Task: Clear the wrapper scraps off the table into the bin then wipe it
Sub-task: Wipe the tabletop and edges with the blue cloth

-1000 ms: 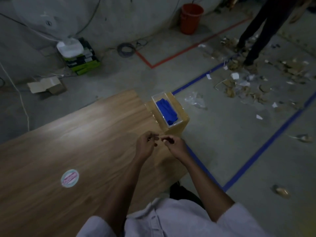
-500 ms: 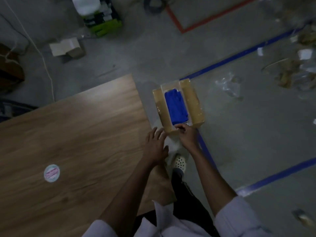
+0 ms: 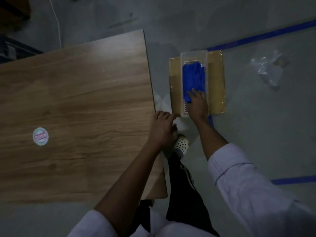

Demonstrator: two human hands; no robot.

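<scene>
The wooden table (image 3: 77,91) fills the left of the view, with a round white and pink label (image 3: 40,136) lying on it. On the floor to its right stands a cardboard box (image 3: 216,79) carrying a clear plastic bin (image 3: 194,55) that holds a blue cloth (image 3: 193,77). My right hand (image 3: 198,105) reaches into the bin, its fingers laid straight on the near end of the cloth. My left hand (image 3: 162,129) rests at the table's right edge with loosely curled fingers and holds nothing.
A crumpled clear plastic scrap (image 3: 268,67) lies on the concrete floor right of the box. Blue tape lines (image 3: 256,37) cross the floor. My white shoe (image 3: 181,144) stands between table and box. A white cable (image 3: 57,23) runs behind the table.
My hands parted from a shared pinch over the table corner. The right hand went to the bin's near rim, then inside onto the blue cloth. The camera tilted down.
</scene>
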